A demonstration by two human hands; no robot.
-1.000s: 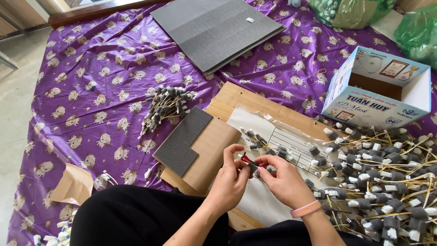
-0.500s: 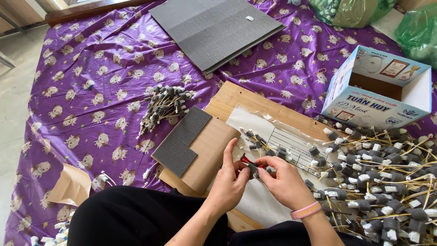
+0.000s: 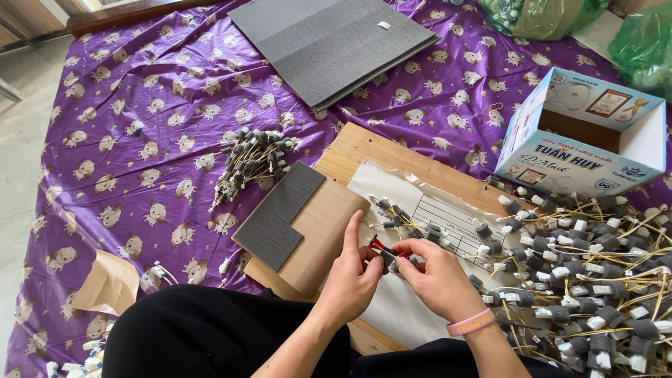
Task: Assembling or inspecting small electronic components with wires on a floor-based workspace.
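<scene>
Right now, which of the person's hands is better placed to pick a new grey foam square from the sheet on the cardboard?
Probably the left hand. It lies right beside the cardboard carrying the grey foam sheet. The right hand is farther from it, nearer the pile of foam-wrapped wired pieces. Both hands pinch a small red-wired piece.

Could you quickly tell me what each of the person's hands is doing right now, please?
Left hand: closed, pinching the small red-wired part.
Right hand: closed, fingertips on the same part; what else it grips cannot be told.
</scene>
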